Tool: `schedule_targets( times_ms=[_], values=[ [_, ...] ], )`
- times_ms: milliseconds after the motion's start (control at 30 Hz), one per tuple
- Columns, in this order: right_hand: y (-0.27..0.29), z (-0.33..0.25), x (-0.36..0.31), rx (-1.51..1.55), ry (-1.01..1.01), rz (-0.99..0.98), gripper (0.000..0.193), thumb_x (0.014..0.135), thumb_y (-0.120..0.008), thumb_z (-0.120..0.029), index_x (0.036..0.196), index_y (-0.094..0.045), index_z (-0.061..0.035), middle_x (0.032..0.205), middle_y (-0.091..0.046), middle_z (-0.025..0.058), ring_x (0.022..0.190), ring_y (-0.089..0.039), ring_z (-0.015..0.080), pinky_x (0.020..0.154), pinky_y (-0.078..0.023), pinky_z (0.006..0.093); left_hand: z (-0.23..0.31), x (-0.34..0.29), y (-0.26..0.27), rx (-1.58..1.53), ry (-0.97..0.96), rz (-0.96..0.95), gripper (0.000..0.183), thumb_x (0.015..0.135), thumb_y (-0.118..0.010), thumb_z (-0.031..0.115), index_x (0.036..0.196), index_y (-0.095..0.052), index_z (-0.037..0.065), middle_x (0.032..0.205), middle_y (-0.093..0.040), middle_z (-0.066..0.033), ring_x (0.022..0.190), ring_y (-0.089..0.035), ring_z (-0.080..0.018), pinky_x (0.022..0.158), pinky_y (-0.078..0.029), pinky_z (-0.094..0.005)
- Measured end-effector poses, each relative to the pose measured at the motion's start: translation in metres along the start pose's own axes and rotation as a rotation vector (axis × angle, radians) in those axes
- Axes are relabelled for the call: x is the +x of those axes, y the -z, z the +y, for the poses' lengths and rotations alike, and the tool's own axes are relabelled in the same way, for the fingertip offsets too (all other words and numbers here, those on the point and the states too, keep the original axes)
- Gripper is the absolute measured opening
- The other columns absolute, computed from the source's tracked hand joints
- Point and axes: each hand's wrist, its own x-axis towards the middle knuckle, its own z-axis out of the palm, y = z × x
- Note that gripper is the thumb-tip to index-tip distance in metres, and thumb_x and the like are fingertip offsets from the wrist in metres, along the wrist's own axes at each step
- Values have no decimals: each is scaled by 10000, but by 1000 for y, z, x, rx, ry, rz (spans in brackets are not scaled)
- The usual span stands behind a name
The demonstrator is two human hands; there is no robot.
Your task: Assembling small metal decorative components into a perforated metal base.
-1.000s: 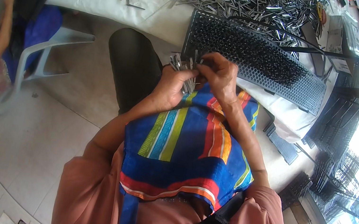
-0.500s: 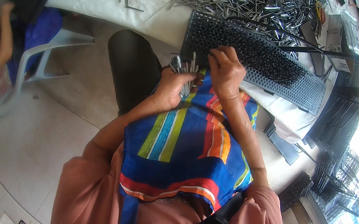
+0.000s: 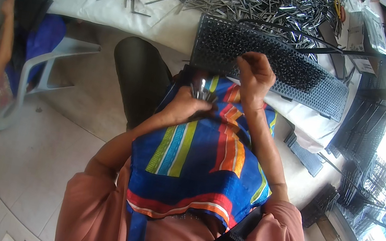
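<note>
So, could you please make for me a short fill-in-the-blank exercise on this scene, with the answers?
1. The strips in a bunch are held by the ____ hand.
2. Measured vertically in the picture, the right hand appears ____ than the other.
3. The loose pile lies on a cloth coloured ____.
4. The apron is patterned with coloured ____.

Missing words: left; higher; white; stripes.
</note>
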Motion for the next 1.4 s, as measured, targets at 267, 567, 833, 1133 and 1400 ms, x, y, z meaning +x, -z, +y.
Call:
schedule_targets(
  times_ms=[267,567,833,1133,1400],
  values=[
    [0,-8,6,-419,336,-15,113,767,-684,-4,868,-651,-41,747,-632,96,600,-611,151,554,-460,263,1,-13,1,317,-170,-82,119,804,-633,10,916,-668,-8,837,-685,-75,734,-643,-149,694,-523,-281],
    [4,-6,-1,-762,597,-156,148,744,-700,-58,891,-687,-70,931,-644,64,701,-648,266,615,-522,323,5,17,0,-176,31,55,179,841,-614,10,1017,-617,-25,876,-678,-157,710,-647,-209,561,-510,-313],
    [13,4,-29,-321,62,-321,103,773,-682,-85,859,-666,-29,818,-637,64,671,-627,176,596,-491,279,11,22,-24,-225,-120,1,168,839,-617,17,1005,-637,16,915,-678,-125,739,-659,-216,591,-521,-323],
    [16,0,-2,-208,116,37,82,781,-687,0,852,-660,-30,695,-622,17,614,-557,66,563,-451,226,13,19,-31,-112,-24,151,190,842,-577,5,1022,-637,19,928,-691,-130,772,-666,-210,615,-505,-314],
    [8,3,-4,-717,526,-73,104,768,-692,-118,868,-687,-92,774,-624,55,659,-638,279,563,-505,353,8,23,-27,-103,-51,97,205,843,-577,2,1045,-615,-8,901,-690,-151,738,-662,-209,584,-492,-297]
  ],
)
